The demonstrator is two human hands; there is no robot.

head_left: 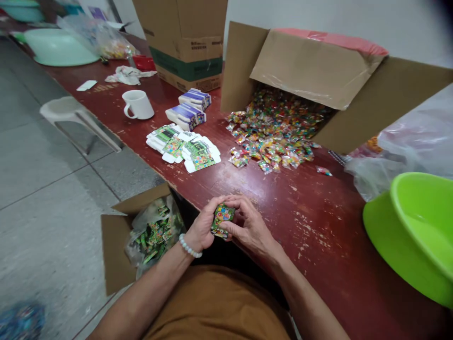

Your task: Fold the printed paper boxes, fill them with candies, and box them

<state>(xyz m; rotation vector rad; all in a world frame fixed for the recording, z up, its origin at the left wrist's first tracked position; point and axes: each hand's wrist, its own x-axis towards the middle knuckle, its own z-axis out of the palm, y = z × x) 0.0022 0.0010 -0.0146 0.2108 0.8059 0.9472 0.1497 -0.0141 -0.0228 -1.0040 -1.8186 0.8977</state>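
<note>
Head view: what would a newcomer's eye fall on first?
Probably the colourful candy, spilling from the open carton onto the red table. The bright green basin at the right edge also stands out. At lower centre, the left hand and right hand hold a small printed box.

Scuffed red table (318,226): white mug (141,105), flat green cartons (200,152), wrapped candies (276,150), lime-green tub (384,236).

The held pack (223,218) looks glossy, the scuffed desk (283,222) shiny, the lime basin (387,238) smooth plastic, the tall carton (177,28) matt cardboard.
</note>
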